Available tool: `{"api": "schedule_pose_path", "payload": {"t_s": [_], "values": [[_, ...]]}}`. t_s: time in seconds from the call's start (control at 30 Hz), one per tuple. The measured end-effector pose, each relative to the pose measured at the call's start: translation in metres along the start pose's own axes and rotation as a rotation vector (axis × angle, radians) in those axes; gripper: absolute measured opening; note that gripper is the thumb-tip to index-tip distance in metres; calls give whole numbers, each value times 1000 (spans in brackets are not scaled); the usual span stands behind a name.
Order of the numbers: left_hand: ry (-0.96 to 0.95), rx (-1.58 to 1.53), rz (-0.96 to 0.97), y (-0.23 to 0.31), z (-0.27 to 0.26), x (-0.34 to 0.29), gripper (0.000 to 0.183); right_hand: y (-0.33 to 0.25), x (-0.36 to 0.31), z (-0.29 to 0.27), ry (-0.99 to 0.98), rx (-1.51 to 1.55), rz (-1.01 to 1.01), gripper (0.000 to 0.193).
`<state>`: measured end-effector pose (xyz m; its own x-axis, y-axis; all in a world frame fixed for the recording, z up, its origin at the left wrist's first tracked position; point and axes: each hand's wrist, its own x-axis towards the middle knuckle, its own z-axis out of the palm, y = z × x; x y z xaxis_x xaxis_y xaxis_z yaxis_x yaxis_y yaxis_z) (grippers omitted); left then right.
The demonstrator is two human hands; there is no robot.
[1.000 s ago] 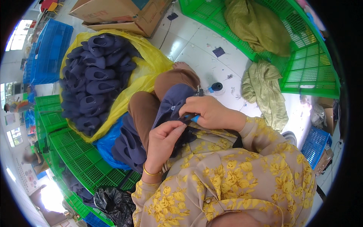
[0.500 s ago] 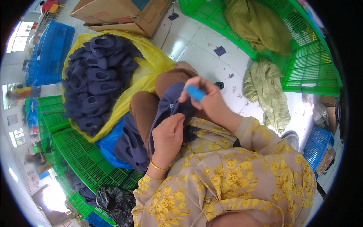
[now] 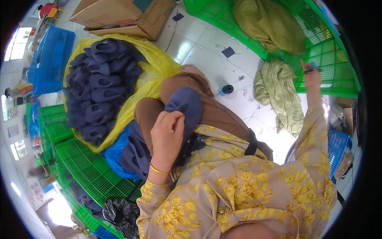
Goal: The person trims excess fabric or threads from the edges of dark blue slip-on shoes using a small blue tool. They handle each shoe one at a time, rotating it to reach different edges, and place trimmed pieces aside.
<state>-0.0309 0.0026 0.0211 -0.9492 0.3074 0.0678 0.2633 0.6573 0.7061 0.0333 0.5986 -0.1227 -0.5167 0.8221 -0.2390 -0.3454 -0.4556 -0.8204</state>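
My left hand (image 3: 166, 133) is closed, thumb and fingers pinching the edge of a navy fabric slipper (image 3: 186, 104) that lies over my lap. The slipper's rounded end points away from me. Far out to the right, my right hand (image 3: 312, 79) is raised at arm's length in front of the green crates, blue wrapping on a finger. Its fingers look drawn together near a small dark thing, too blurred to name. More navy slippers (image 3: 135, 153) rest by my left thigh, partly under my left arm.
A yellow sack (image 3: 159, 75) full of navy slippers stands ahead left, a cardboard box (image 3: 119, 18) behind it. Green crates (image 3: 89, 161) line the left; another green crate (image 3: 324, 73) stands right. A dark thread spool (image 3: 227, 89) and olive cloth (image 3: 277, 93) are on the tiled floor.
My right hand has swung from the slipper far out to the right. The left hand still grips the slipper, whose rounded end now shows more fully. The spool has come into fuller view.
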Motion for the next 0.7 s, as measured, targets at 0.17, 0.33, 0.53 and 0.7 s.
{"api": "schedule_pose_path", "payload": {"t_s": [0.17,0.33,0.53,0.7], "values": [[22,-93,-74,-8,4,-2,6,1,-13,10,-22,-189,-77,13],[-44,-24,-47,-4,-2,3,5,-2,-22,7,2,-206,-61,19],[-78,318,256,-9,1,2,8,-35,-16,14,-81,-227,-78,18],[-18,398,371,-11,6,10,10,-88,-15,38,103,-565,-446,13]]}}
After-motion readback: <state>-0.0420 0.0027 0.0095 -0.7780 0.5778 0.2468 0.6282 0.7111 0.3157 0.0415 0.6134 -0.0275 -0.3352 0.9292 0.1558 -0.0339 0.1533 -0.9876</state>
